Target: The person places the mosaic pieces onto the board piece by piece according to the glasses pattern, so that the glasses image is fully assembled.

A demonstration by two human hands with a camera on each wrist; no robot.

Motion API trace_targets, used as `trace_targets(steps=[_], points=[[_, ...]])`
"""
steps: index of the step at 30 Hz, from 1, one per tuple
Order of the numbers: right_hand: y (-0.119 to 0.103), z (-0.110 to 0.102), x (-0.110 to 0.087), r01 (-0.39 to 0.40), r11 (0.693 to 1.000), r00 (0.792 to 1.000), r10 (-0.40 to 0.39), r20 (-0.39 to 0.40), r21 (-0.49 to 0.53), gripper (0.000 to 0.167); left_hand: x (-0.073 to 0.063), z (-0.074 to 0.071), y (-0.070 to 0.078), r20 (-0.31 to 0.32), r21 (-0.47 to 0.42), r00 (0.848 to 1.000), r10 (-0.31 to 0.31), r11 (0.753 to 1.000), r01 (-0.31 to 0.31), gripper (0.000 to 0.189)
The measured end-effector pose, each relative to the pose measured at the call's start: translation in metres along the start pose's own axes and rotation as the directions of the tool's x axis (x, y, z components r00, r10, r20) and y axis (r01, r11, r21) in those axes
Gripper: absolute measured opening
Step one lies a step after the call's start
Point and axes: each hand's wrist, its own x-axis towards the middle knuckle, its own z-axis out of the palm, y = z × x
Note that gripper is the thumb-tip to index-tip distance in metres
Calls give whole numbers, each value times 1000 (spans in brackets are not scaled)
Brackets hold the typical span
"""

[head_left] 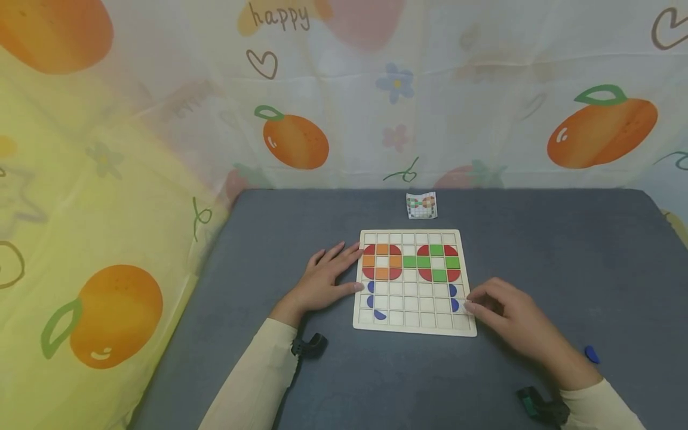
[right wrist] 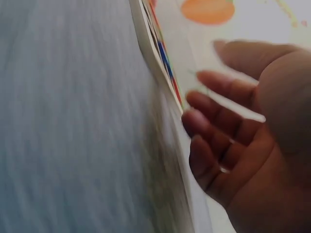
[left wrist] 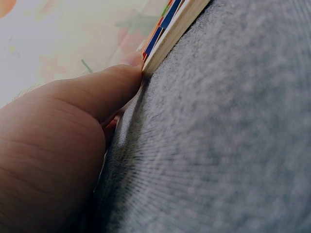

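Note:
A cream grid board point(head_left: 411, 322) lies on the table with red, orange and green pieces in its upper rows. Blue half-round pieces sit lower down, such as one blue piece point(head_left: 380, 315) at bottom left. At the board's left edge my left hand point(head_left: 322, 282) rests with fingers stretched out, and its thumb point(left wrist: 121, 80) touches the rim. My right hand point(head_left: 513, 313) hovers by the right edge near a blue piece point(head_left: 455, 305). In the right wrist view its fingers point(right wrist: 209, 126) are loosely bent, the thumb stands apart, and nothing is between them.
Behind the board lies a small printed card point(head_left: 421, 205) with a coloured pattern. One loose blue piece point(head_left: 592, 354) is on the grey table point(head_left: 430, 382) beside my right wrist. A fruit-print cloth point(head_left: 344, 89) hangs along the back and left.

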Motion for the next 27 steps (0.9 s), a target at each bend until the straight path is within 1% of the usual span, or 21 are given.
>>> trace_targets(steps=[3, 6, 11, 15, 17, 23, 27], points=[[5, -9, -7, -21, 1000, 999, 21, -48, 15, 12, 0, 0, 0, 4, 0, 1000, -3, 1000, 3, 85], [13, -21, -17, -41, 999, 996, 44, -77, 36, 13, 0, 0, 1, 6, -1, 1000, -6, 1000, 6, 85], [30, -45, -36, -78, 993, 994, 84, -66, 84, 19, 0, -1, 2, 12, -5, 1000, -17, 1000, 17, 86], [47, -61, -52, -143, 986, 988, 148, -54, 88, 25, 0, -2, 3, 15, 1, 1000, -19, 1000, 19, 85], [56, -66, -60, -169, 981, 983, 174, -54, 92, 27, 0, -1, 2, 12, 3, 1000, -17, 1000, 17, 85], [79, -77, -85, -191, 970, 978, 202, -59, 148, 29, 0, -1, 2, 7, 0, 1000, -18, 1000, 18, 86], [93, -79, -99, -250, 961, 965, 258, -53, 115, 34, 1, 0, 2, 6, 2, 1000, -19, 1000, 19, 86]])
